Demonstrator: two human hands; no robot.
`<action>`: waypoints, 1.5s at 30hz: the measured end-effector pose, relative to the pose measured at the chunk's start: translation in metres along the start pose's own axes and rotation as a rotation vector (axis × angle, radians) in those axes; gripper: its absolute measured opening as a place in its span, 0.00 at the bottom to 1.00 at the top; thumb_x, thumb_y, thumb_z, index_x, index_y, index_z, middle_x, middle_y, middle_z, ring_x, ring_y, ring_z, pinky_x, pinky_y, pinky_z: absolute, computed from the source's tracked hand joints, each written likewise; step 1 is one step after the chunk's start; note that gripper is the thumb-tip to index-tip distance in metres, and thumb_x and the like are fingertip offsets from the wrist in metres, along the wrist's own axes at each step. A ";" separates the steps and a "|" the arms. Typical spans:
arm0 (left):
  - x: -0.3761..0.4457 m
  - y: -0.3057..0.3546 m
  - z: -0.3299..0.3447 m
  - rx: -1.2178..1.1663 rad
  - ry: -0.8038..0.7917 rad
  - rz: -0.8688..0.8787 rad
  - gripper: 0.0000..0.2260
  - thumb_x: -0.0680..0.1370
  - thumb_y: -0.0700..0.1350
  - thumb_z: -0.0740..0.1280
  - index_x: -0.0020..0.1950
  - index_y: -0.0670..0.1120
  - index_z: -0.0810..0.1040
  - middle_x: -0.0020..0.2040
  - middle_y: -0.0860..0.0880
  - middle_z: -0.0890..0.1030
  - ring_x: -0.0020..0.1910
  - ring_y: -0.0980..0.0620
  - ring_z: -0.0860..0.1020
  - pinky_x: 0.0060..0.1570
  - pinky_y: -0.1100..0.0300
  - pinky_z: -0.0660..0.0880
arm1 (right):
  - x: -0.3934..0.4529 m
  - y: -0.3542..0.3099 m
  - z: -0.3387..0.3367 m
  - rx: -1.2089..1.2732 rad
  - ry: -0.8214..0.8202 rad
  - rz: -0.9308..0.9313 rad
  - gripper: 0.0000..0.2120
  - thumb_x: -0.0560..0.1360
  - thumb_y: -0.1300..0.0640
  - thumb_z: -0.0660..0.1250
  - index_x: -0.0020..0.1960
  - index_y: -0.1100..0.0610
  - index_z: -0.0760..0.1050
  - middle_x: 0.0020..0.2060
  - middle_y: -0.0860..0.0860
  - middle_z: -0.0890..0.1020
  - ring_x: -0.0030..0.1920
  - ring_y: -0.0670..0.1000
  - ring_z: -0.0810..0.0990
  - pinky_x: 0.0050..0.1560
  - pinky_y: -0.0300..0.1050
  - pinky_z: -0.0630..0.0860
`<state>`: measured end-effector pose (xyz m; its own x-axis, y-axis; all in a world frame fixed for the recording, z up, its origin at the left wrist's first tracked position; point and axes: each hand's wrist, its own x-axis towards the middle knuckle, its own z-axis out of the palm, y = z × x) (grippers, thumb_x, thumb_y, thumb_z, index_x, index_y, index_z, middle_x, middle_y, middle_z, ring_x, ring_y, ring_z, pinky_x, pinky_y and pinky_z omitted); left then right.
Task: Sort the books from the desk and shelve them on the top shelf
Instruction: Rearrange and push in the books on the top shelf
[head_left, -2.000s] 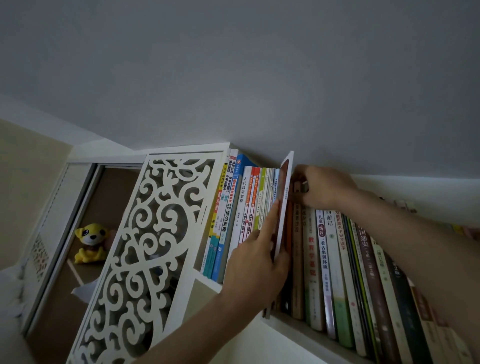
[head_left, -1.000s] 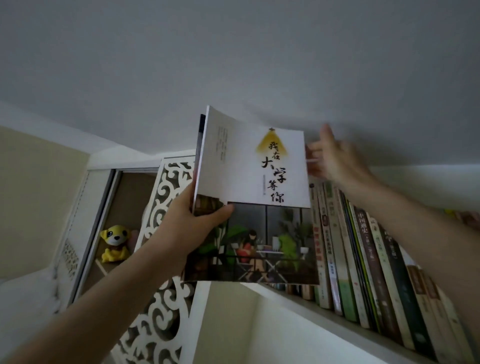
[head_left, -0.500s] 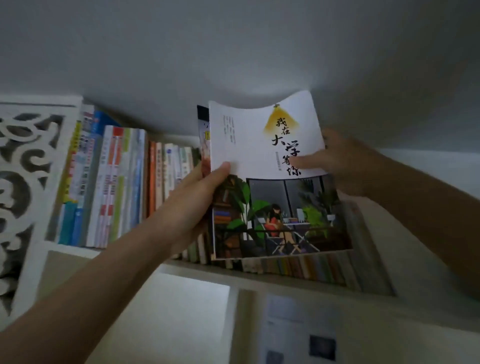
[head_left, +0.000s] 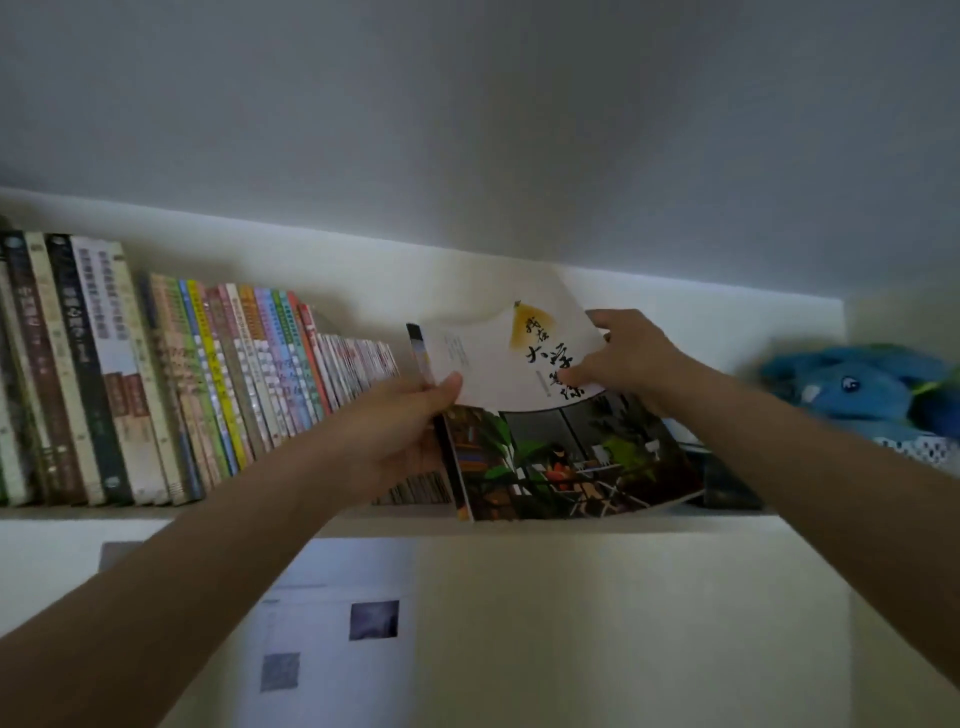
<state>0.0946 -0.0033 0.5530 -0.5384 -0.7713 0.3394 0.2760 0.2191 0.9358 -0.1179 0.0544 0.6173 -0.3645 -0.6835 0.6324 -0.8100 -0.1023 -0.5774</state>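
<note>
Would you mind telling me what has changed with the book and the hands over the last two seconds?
The illustrated book was pulled out of the row near the fretwork panel and carried rightward, past the row of books, towards the blue plush toy. The right hand left the shelved spines and took its top edge. The left hand kept its grip on the spine side; the shelved books stayed put.

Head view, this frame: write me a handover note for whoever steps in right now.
Left hand: grips the illustrated book at its spine edge, thumb on the cover.
Right hand: holds the book's upper right, fingers on the cover.
The book is at the top shelf, its cover facing out and bowed, right of the row of shelved books, not yet slotted in.
Done: many books stand upright in the row.
Left: turn this book spine-out and stand it at the row's right end. A blue plush toy lies further right.
</note>
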 end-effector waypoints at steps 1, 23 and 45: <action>0.005 -0.004 0.002 -0.046 0.005 -0.030 0.10 0.82 0.42 0.60 0.60 0.41 0.76 0.52 0.40 0.84 0.49 0.44 0.83 0.42 0.52 0.82 | 0.004 0.007 0.002 -0.093 0.032 -0.027 0.36 0.64 0.59 0.79 0.70 0.58 0.70 0.63 0.55 0.76 0.61 0.55 0.76 0.62 0.46 0.74; 0.043 -0.050 0.007 1.493 0.308 0.316 0.11 0.80 0.50 0.63 0.52 0.45 0.82 0.43 0.49 0.83 0.39 0.55 0.79 0.40 0.65 0.74 | 0.019 0.046 -0.013 0.213 0.316 -0.186 0.18 0.69 0.64 0.73 0.57 0.56 0.74 0.48 0.50 0.77 0.48 0.49 0.76 0.50 0.43 0.76; -0.100 0.050 -0.148 0.366 0.640 0.381 0.08 0.74 0.43 0.72 0.52 0.49 0.78 0.46 0.48 0.85 0.45 0.48 0.84 0.48 0.49 0.82 | -0.003 -0.165 0.140 0.808 -0.331 -0.305 0.14 0.67 0.67 0.75 0.49 0.56 0.80 0.49 0.51 0.84 0.50 0.52 0.83 0.57 0.49 0.78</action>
<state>0.2797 -0.0034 0.5520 0.1272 -0.7716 0.6233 0.0119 0.6295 0.7769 0.0812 -0.0279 0.6379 0.0625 -0.7030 0.7085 -0.2376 -0.6999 -0.6735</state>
